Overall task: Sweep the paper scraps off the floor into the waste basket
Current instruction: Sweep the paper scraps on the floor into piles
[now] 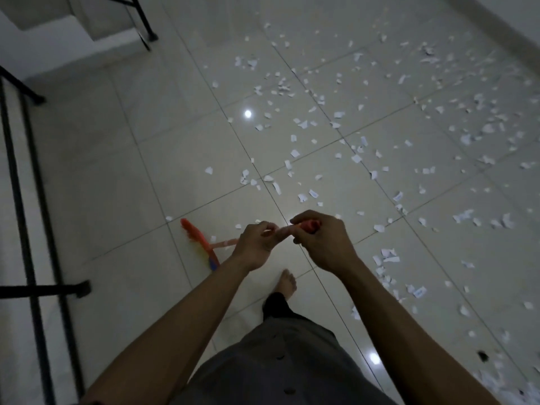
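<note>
Paper scraps, small, white, torn, lie scattered across floor.

Tiled floor, littered.
Scraps spread from 12 to 4 o'clock; broom head at 8, bristles seemingly touching the tile.

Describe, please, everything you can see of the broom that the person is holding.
The broom looks plastic, with a pale orange-red handle and a head of orange bristles that turn yellow and blue at its near end. The handle slants down to the left; the left hand grips its middle and the right hand grips its red top end. The head sits low over the tiled floor, with paper scraps nearby; whether it touches is unclear.
</note>
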